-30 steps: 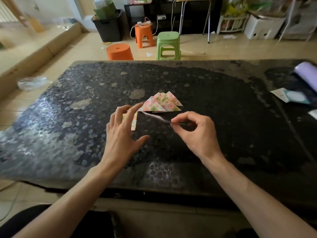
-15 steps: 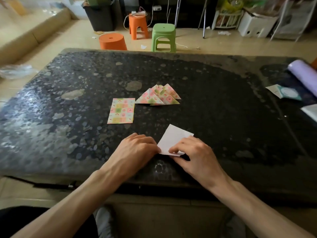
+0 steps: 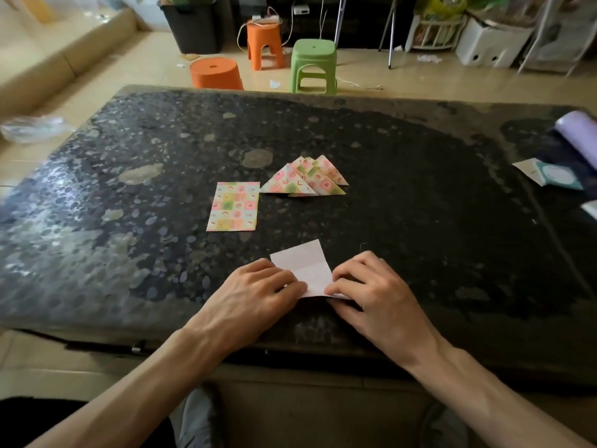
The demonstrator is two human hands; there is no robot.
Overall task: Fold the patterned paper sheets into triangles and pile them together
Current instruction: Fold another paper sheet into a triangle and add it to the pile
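Dark mottled table [image 3: 420, 189], flat patterned sheet [image 3: 234, 206], pile of folded triangles [image 3: 303, 179] just beside, white-side-up sheet [image 3: 303, 263] near edge, lilac roll [image 3: 578, 130]

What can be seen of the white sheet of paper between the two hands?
The white sheet is thin paper, plain side up, with a faint crease across it. It lies near the front edge of the dark table. The left hand holds its left corner; the right hand pinches its near right edge.
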